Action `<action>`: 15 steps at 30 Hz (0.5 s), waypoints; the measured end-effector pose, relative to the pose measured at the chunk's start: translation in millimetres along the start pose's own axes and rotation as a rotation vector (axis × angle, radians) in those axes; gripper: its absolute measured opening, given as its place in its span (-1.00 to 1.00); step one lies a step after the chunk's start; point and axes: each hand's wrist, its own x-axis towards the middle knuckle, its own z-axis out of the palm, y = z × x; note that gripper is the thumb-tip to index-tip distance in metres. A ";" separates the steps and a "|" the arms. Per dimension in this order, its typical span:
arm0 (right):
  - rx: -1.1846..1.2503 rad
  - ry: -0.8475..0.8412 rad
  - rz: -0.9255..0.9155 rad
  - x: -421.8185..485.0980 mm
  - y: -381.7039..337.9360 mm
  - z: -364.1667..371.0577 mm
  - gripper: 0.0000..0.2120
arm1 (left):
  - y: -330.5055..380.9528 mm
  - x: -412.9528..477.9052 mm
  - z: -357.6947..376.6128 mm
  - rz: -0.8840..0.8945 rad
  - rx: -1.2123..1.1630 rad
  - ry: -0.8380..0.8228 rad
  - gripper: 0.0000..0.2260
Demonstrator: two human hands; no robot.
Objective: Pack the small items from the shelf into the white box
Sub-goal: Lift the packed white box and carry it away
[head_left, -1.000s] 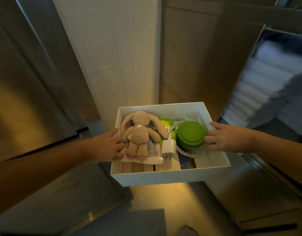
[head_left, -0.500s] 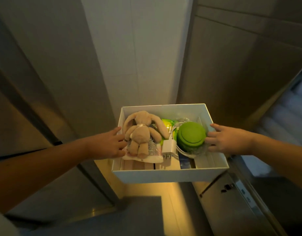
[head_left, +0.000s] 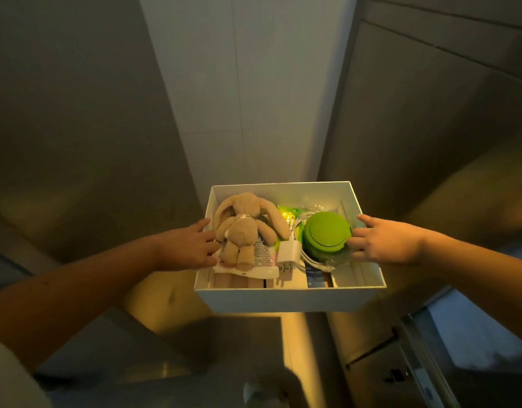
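Note:
The white box [head_left: 289, 298] hangs in the air in front of me, carried between both hands. My left hand [head_left: 184, 248] grips its left wall, thumb over the rim. My right hand [head_left: 383, 242] grips the right wall, fingers reaching inside beside a round green case [head_left: 326, 237]. Inside lie a beige plush bunny [head_left: 243, 228] on a white printed pouch [head_left: 264, 260], a white charger plug [head_left: 289, 254] with its cable, and a yellow-green packet [head_left: 287, 214] at the back.
A white tiled wall [head_left: 248, 98] rises straight ahead, with grey cabinet panels left [head_left: 77, 128] and right [head_left: 445, 113]. Below lie a yellow-lit floor strip [head_left: 301, 343] and a metal door edge [head_left: 415, 360] at the lower right.
The view has swung left: the open compartment with white rolls on the right has left the frame. The box and both hands keep the same hold and sit slightly lower in view.

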 end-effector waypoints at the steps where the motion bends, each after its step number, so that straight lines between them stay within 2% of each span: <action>1: -0.006 0.002 0.006 4.7 8.0 2.6 -0.68 | -8.0 6.9 7.0 -0.013 -0.005 -0.040 -0.63; 4: -0.005 -0.020 0.018 17.2 30.0 5.7 -0.69 | -37.1 25.1 14.6 -0.035 0.000 -0.129 -0.61; 15: -0.054 -0.076 0.042 59.3 112.3 3.1 -0.69 | -119.9 63.3 30.0 -0.052 -0.010 -0.187 -0.54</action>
